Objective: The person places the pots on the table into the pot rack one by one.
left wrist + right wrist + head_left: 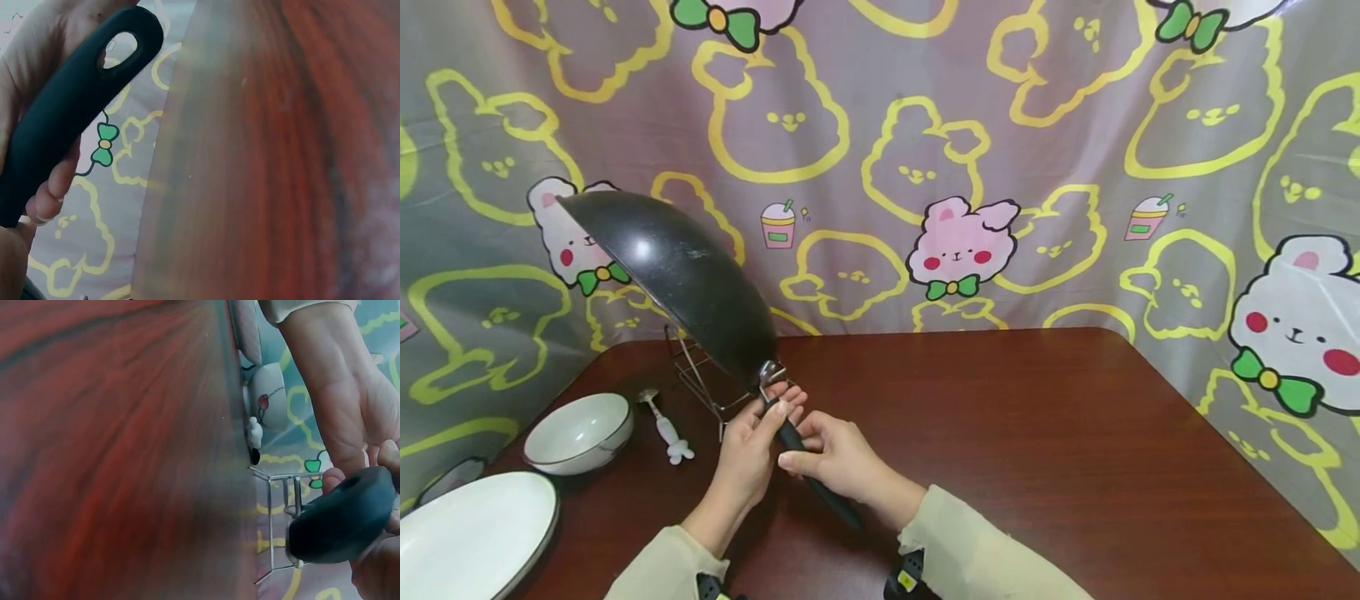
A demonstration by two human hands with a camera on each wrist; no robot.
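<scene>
A black wok [688, 271] is held up in the air at the left of the head view, tilted with its dark outer side toward me. Its black handle [835, 497] slopes down to the right. My left hand [748, 442] grips the handle near the metal joint, thumb on top. Lower along it, my right hand [842, 457] holds the handle between thumb and fingers. The handle's end with its hanging hole shows close up in the left wrist view. A metal wire rack [696, 379] stands behind the wok, partly hidden by it.
Left of the hands lie a spoon [664, 429] with a white handle, a white bowl [580, 429] and a large white plate [471, 533] on the brown wooden table [1037, 433]. A patterned curtain [1060, 158] hangs behind and at both sides.
</scene>
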